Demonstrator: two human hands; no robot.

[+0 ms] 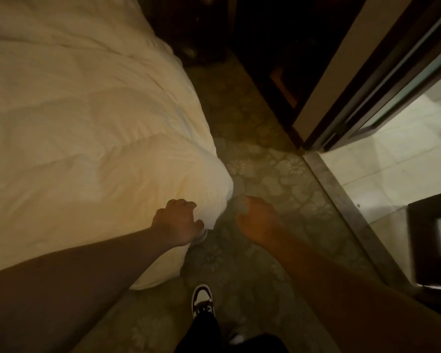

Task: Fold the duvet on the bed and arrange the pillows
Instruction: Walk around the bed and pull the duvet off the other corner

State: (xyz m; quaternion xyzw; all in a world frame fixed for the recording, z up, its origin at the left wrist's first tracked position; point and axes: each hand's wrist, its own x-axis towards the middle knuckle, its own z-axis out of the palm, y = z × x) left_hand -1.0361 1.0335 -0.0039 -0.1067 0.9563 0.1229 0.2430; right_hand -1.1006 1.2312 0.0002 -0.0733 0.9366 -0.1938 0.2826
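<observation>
While gripping the duvet [92, 128] corner, left hand [176, 223] beside carpet [270, 179].

Duvet [82, 128] under the left hand [177, 222] — white cloth, matt, soft and creased. Carpet [265, 179] beneath the right hand [256, 220] — matt pile, floral pattern. Floor tiles [397, 159] right of the hands: pale, glossy. Door frame [346, 80] beyond them: dark smooth wood.
</observation>
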